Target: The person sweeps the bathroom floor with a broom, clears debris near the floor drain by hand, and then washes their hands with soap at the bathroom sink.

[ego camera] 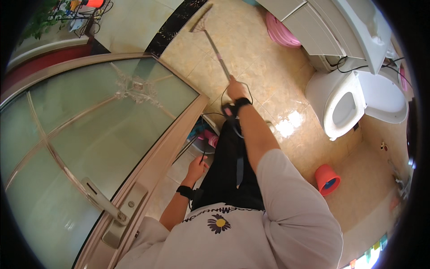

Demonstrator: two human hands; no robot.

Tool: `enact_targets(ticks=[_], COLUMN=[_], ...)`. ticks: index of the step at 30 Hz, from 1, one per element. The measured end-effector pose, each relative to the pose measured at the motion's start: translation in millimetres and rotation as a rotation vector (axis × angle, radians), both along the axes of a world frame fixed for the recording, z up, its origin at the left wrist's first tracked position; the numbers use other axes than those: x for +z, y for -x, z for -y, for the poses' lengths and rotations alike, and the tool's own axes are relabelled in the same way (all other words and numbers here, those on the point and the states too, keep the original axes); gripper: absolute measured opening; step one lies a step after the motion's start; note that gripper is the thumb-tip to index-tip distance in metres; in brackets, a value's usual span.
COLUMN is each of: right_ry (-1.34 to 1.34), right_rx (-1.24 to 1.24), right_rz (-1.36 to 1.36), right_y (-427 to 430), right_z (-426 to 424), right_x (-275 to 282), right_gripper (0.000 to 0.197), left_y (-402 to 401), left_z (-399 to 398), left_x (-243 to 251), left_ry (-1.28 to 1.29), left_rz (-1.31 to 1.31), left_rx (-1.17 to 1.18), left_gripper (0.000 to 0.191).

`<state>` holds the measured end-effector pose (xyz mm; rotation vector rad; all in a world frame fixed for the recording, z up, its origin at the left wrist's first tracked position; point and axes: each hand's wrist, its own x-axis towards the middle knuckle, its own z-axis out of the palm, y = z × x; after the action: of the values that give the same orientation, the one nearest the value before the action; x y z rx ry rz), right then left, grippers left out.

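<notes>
My right hand (237, 89) grips the end of a thin metal pole (216, 52), stretched out ahead over the tiled floor. The pole ends in a wide, flat floor-tool head (201, 21), lying beside the black threshold strip (174, 28); whether it is a broom or a squeegee I cannot tell. A looped cable and a dark device hang at my right wrist, partly blurred. Low beside my left thigh, my left hand (196, 169) has its fingers curled round a thin black cable (204, 155). Both wrists wear black bands.
A glazed door (100, 134) with a lever handle (104, 201) stands at my left. Ahead right are a pink basin (280, 32) under a cabinet (314, 30) and a toilet (342, 107) with its lid raised. A red bucket (326, 176) lies right; wet-looking floor shines between.
</notes>
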<state>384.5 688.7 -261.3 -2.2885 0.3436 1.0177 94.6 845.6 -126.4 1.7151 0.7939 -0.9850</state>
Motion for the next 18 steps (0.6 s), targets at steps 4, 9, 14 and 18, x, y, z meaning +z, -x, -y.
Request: enact_targets(ticks=[4,9,14,18], right_ry=[0.115,0.241,0.211,0.216], right_rx=[0.074,0.086,-0.043,-0.011], right_rz=[0.071,-0.101,0.017,0.124], right_y=[100,228,237,131], right_z=[127,267,280,217], right_x=[0,84,149,118], right_gripper=[0.045,0.042,0.037,0.035], left_y=[-12,-8,-9,-6], left_z=[-3,-5,-7,-4], left_x=[5,7,-1,-4], left_ry=[0.025,0.063,0.051,0.055], left_rz=[-0.064,-0.063,-0.067,-0.059], left_rx=[0.03,0.051,-0.048,-0.038], left_gripper=[0.025,0.025,0.025,0.025])
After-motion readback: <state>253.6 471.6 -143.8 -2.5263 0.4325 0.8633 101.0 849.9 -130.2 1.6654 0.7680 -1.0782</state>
